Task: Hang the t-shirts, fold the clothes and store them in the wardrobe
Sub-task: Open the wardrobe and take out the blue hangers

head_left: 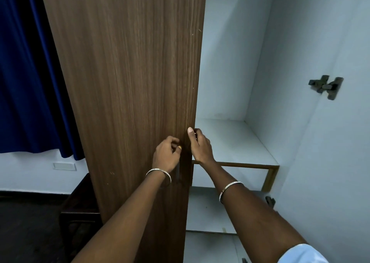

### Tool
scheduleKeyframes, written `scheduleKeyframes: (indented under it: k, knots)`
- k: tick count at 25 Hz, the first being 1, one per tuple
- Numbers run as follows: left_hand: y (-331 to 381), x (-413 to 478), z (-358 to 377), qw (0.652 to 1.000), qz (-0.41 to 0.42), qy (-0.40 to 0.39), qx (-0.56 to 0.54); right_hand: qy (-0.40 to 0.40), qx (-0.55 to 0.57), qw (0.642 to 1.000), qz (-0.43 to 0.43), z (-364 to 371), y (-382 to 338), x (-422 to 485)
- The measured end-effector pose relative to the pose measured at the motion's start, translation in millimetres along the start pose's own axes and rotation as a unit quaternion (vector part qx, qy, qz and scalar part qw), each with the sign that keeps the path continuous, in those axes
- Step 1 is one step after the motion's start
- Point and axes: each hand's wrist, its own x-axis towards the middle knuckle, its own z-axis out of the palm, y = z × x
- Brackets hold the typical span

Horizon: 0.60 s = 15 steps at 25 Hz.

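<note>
The wardrobe door [124,82] is a tall brown panel with fine vertical wood grain and a few pale nicks near its right edge. The right grip [200,146] clasps that edge, with the thumb flat on the front face and the fingers hooked behind it. Just left of it, the left grip [167,154] is curled tight against the door at the top of a dark vertical handle [177,172]; I cannot tell whether it actually has hold of the handle. To the right of the right grip the wardrobe stands open, with a white interior and white shelves [236,142] behind and below it. A dark hinge [326,86] sits up and well to its right. A blue curtain [26,72] hangs far left of both grips.
</note>
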Motion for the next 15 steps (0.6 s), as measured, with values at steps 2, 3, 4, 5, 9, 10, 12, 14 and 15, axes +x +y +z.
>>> scheduleKeyframes:
  k: [2, 3, 4, 5, 9, 10, 12, 14, 15]
  knots:
    - [-4.5, 4.0, 2.8, 1.0, -0.006, -0.023, 0.008, 0.002, 0.036, 0.999, 0.003, 8.7, 3.5, 4.5]
    - [-5.6, 4.0, 3.8, 1.0, -0.005, -0.021, 0.014, 0.013, 0.039, 0.999, 0.001, 11.7, 5.3, 5.5]
    - [-7.5, 2.8, 4.6, 1.0, -0.003, -0.015, 0.016, 0.024, 0.032, 0.999, -0.002, 13.8, 6.9, 5.1]
    - [-8.7, 0.2, 5.3, 1.0, -0.001, -0.009, 0.017, 0.032, 0.019, 0.999, -0.008, 14.6, 7.7, 3.8]
    - [-11.5, -24.4, -0.4, 1.0, 0.005, 0.025, 0.006, 0.057, 0.0, 0.998, -0.026, 11.9, 0.9, -20.7]
    - [-11.4, -32.6, -4.9, 0.999, 0.006, 0.043, -0.005, 0.065, 0.0, 0.997, -0.03, 11.7, -3.4, -32.8]
    - [-9.7, -53.5, -16.1, 0.996, 0.007, 0.079, -0.032, 0.079, 0.011, 0.996, -0.036, 13.4, -15.1, -62.3]
    - [-5.0, -76.2, -28.9, 0.992, 0.009, 0.111, -0.06, 0.105, 0.03, 0.993, -0.037, 16.3, -30.3, -92.8]
    - [-2.6, -89.3, -38.3, 0.989, 0.01, 0.13, -0.076, 0.119, 0.038, 0.991, -0.041, 18.9, -39.0, -108.9]
